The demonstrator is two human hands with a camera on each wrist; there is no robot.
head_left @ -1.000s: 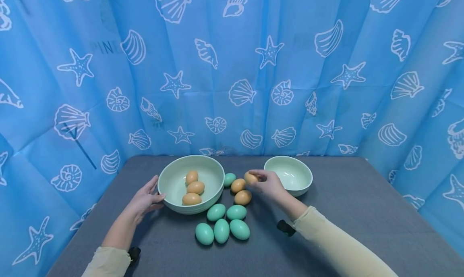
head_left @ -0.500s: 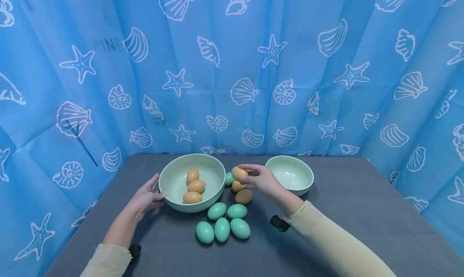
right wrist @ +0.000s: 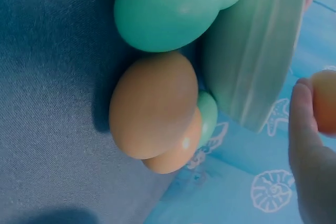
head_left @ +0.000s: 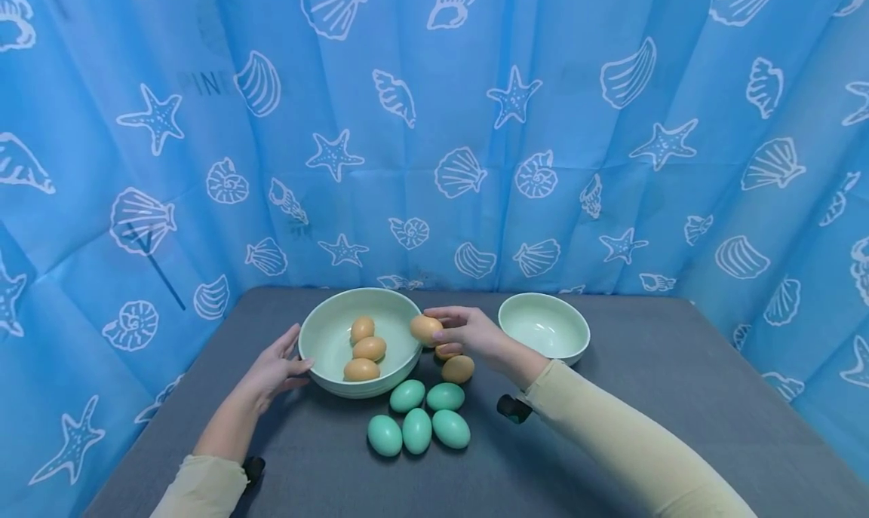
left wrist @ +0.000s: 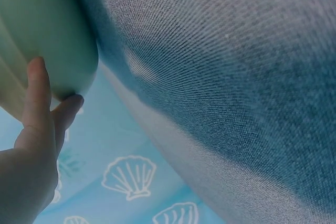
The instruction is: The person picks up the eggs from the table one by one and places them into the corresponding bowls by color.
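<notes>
My right hand (head_left: 473, 333) pinches a brown egg (head_left: 424, 329) between thumb and fingers, right at the right rim of the large pale green bowl (head_left: 314, 352). In the right wrist view the held egg (right wrist: 326, 100) sits higher than the bowl's rim. Inside that bowl lie three brown eggs (head_left: 370, 349). My left hand (head_left: 273, 369) rests against the bowl's left outer wall, its fingers fairly straight; the left wrist view shows fingertips (left wrist: 38, 69) touching the wall. On the table beside the bowl, a brown egg (head_left: 458, 369) lies partly below my right hand, with another mostly hidden behind the fingers.
A smaller pale green bowl (head_left: 545, 326) stands at the back right with nothing in it. Several green eggs (head_left: 417, 430) lie in front of the large bowl on the grey table (head_left: 326, 465). A blue shell-patterned curtain (head_left: 434, 141) hangs behind.
My right hand has carried the brown egg leftward, from beside the small bowl over the other brown eggs to the large bowl's rim. The left hand stays at the bowl.
</notes>
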